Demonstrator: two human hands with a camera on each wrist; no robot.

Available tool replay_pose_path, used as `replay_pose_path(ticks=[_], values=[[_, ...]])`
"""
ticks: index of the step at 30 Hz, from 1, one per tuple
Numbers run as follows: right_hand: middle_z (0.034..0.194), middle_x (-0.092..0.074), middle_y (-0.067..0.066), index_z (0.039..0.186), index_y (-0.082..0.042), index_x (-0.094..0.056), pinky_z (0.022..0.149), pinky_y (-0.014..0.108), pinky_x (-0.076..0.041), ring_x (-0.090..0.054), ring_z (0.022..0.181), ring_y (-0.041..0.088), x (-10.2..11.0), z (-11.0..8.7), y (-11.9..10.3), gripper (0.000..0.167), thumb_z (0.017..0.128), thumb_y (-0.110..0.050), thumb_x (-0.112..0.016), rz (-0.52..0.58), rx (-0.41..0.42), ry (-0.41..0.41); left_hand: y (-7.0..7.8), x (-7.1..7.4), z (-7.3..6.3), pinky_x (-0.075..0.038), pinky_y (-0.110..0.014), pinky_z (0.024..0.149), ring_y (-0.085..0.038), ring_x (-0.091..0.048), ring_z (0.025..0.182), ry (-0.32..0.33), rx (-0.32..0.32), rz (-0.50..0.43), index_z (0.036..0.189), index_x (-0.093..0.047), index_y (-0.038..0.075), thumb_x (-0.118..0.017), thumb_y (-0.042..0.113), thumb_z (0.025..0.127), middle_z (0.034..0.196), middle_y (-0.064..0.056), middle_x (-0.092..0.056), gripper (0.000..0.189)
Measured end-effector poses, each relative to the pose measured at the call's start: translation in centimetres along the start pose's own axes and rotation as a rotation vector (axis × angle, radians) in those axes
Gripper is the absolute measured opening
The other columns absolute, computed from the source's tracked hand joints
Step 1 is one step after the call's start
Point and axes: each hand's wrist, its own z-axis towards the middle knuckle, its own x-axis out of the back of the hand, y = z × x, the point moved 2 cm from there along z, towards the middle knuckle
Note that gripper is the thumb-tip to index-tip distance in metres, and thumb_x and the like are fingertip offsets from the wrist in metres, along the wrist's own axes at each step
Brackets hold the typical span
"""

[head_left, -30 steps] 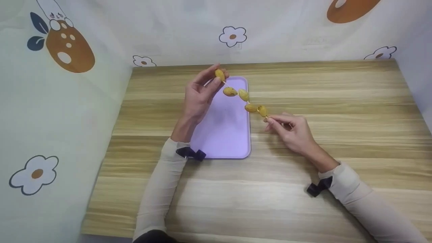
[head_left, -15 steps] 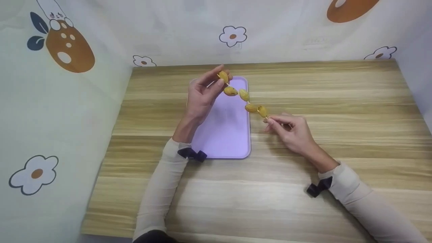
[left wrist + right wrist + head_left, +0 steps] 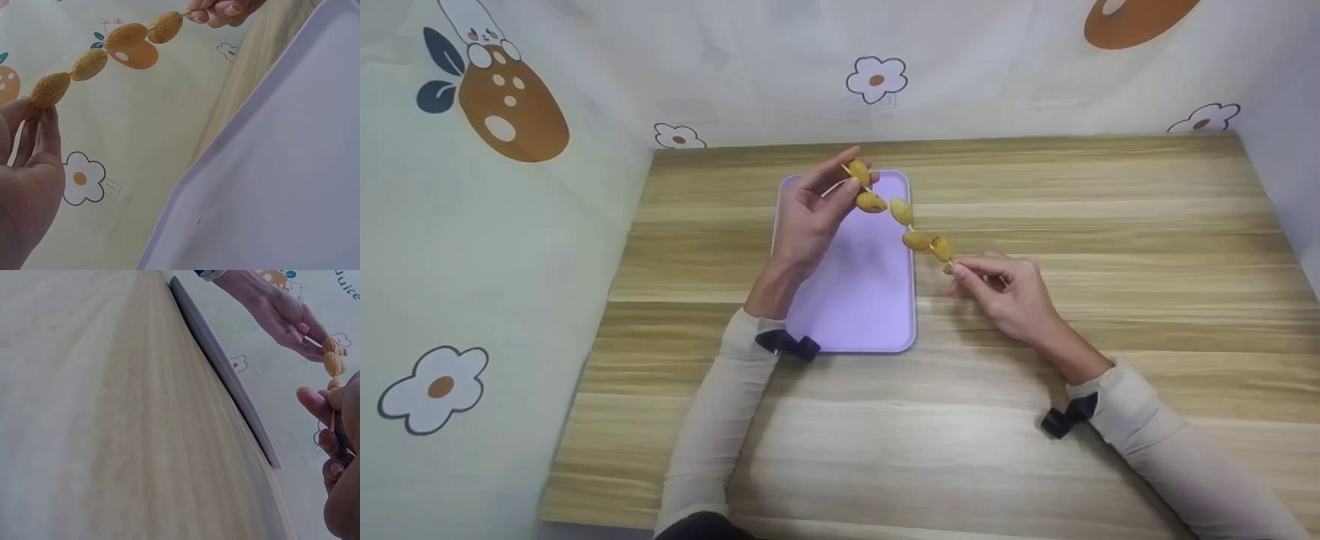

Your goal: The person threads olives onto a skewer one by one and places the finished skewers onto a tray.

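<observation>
A thin wooden skewer (image 3: 332, 422) carries several wrinkled, yellow-brown oval pieces of food and slants above the lilac tray (image 3: 859, 307). My left hand (image 3: 806, 221) pinches the end piece (image 3: 859, 172) between thumb and fingers at the upper left. Past that piece the skewer's tip pokes out a little. At the lower right my right hand (image 3: 1009, 296) pinches the bare end of the skewer, just below the lowest piece (image 3: 943, 248). In the left wrist view the pieces hang in a row, with a middle piece (image 3: 125, 37) between the two hands.
The tray lies flat on a wood-grain table (image 3: 1110, 225), partly under the left forearm. Behind and to the left stand walls covered with a printed cloth (image 3: 765, 75). A few tiny specks (image 3: 198, 221) lie on the tray.
My left hand has shifted slightly right and down along the skewer, bringing the end piece closer to its neighbour. The skewer's tip now shows past it. My right hand has stayed still.
</observation>
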Motion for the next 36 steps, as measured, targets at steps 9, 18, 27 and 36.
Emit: replay_pose_path(ticks=[9,18,27,36], values=[[0.092,-0.083,0.003,0.109,-0.014,-0.087,0.056,0.017,-0.045,-0.059,0.070,0.011,-0.4,0.3,-0.4,0.012,0.102,-0.014,-0.078,-0.061,-0.035,-0.080,0.2,0.7,0.0,-0.062,-0.044,0.109,-0.034,-0.075,0.121,-0.002,-0.002,0.031,0.144,-0.065,0.001,-0.067,-0.002,0.105,0.143,-0.034,-0.060,0.039],[0.097,-0.085,0.001,0.112,-0.015,-0.086,0.064,0.016,-0.051,-0.070,0.079,0.009,-0.9,0.1,-0.6,0.015,0.098,-0.019,-0.083,-0.110,-0.140,-0.247,0.1,0.5,-0.3,-0.061,-0.044,0.111,-0.034,-0.074,0.124,-0.003,-0.004,0.098,0.145,-0.061,-0.002,-0.068,0.001,0.105,0.141,-0.021,-0.069,0.041],[0.095,-0.084,0.006,0.113,-0.012,-0.085,0.063,0.016,-0.054,-0.070,0.076,0.009,-0.8,-0.1,-1.0,0.017,0.097,-0.019,-0.084,-0.060,-0.189,-0.265,-0.3,0.5,0.1,-0.059,-0.041,0.114,-0.033,-0.071,0.132,0.019,0.049,0.154,0.151,-0.058,0.007,-0.070,0.006,0.105,0.147,-0.018,-0.068,0.047],[0.102,-0.084,0.012,0.119,-0.004,-0.081,0.065,0.024,-0.064,-0.082,0.089,0.030,0.3,0.2,-1.0,0.023,0.101,-0.018,-0.079,-0.017,-0.259,-0.193,-0.8,1.3,0.3,-0.061,-0.041,0.112,-0.038,-0.070,0.131,0.101,0.099,0.154,0.149,-0.060,0.005,-0.074,0.006,0.102,0.148,-0.017,-0.067,0.049]])
